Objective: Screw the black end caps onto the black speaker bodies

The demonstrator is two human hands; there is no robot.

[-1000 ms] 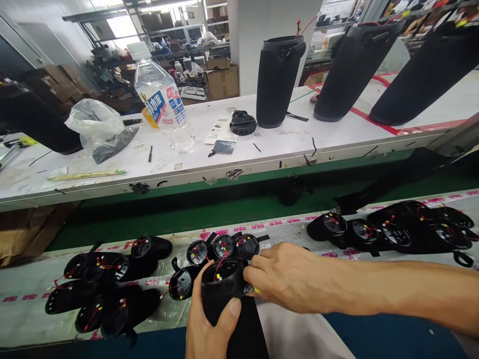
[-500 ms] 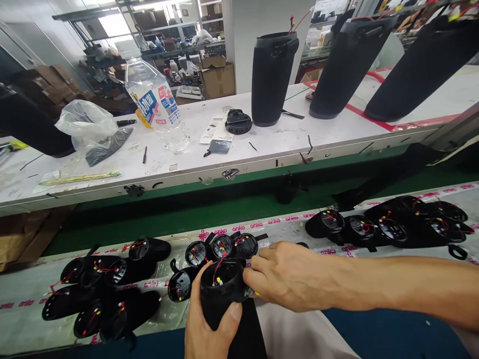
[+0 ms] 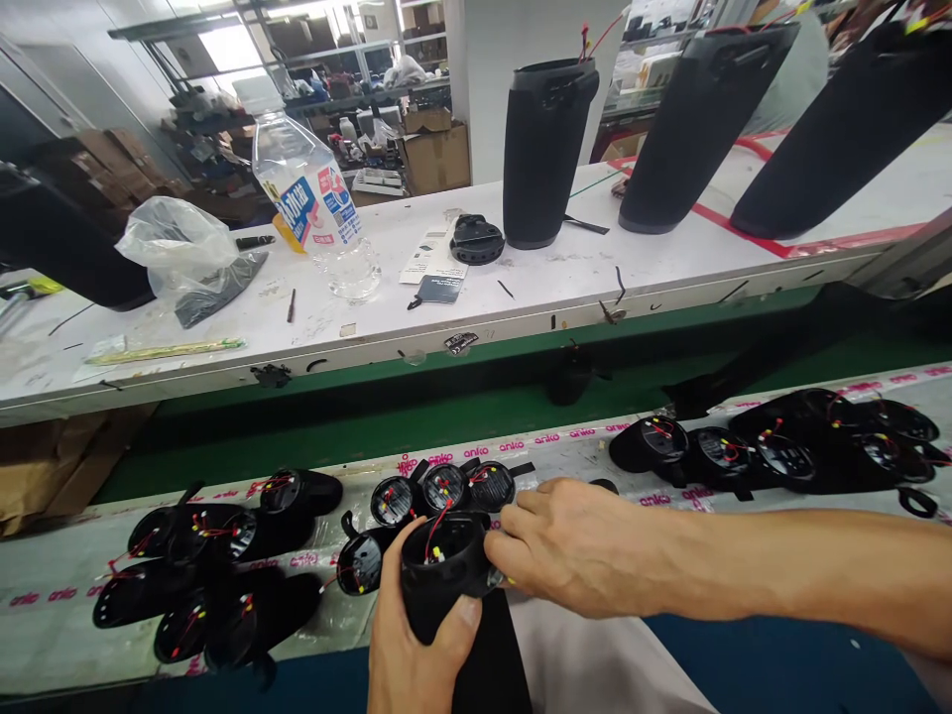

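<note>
My left hand (image 3: 416,645) is wrapped round a black cylindrical speaker housing (image 3: 442,595), thumb across its front. The housing is tilted, its open end up, and red wires with small white and yellow connectors (image 3: 438,553) show inside the rim. At the right side of that rim is my right hand (image 3: 554,545), closed, its bent fingertips pressed against the housing. A small yellow bit peeks out under those fingers; what they pinch is hidden. Just behind the held piece lie several similar housings (image 3: 446,486) with dark round ends and red wires.
More housings lie in groups at left (image 3: 245,535) and right (image 3: 718,451) on the plastic-covered lower surface (image 3: 45,635). Across the green gap is a white bench (image 3: 297,337) with a water bottle (image 3: 319,213), a plastic bag (image 3: 175,248), a black cap-like part (image 3: 476,240) and upright housings (image 3: 546,159).
Both hands keep almost the same hold on the speaker housing. The whole view has shifted slightly; no thing has visibly been taken up or put down.
</note>
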